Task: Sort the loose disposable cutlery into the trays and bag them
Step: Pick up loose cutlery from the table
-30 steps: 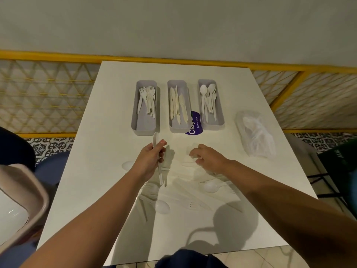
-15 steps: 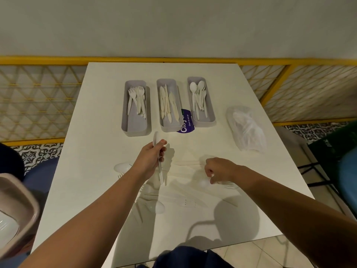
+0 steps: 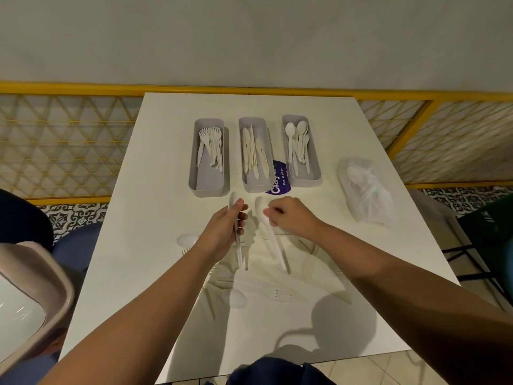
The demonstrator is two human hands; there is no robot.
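Table [image 3: 155, 151]: white, rectangular, far edge against a yellow railing. Three grey trays stand side by side in the far half, long axes running from the near edge toward the far edge. Fork tray [image 3: 208, 187] is leftmost, knife tray [image 3: 256, 184] in the middle, spoon tray [image 3: 304, 180] rightmost. A crumpled clear bag [image 3: 366, 190] lies near the right edge, well apart from the trays.

Loose cutlery [image 3: 266, 290]: a scatter of white pieces in the near half of the table, mostly beneath and between the two forearms; one spoon bowl [image 3: 186, 239] shows just left of the left wrist.

Left hand [image 3: 222, 232]: fingers closed round a spoon [image 3: 236, 237], bowl up toward the trays, handle pointing down toward the near edge.

Right hand [image 3: 294, 218]: fingers pinched on a second spoon [image 3: 270, 232] near its bowl; handle trails toward the near edge, tilted slightly right. Both spoons are lifted clear of the table, just short of the trays' near ends.

Key relation: both spoons already lie roughly parallel to the trays' long axes, bowls leading. The spoon tray lies ahead and to the right of both hands; the right hand is the nearer. Judgement: the right-hand spoon needs a short forward-right carry, while the left-hand one must cross past the knife tray or be passed across.
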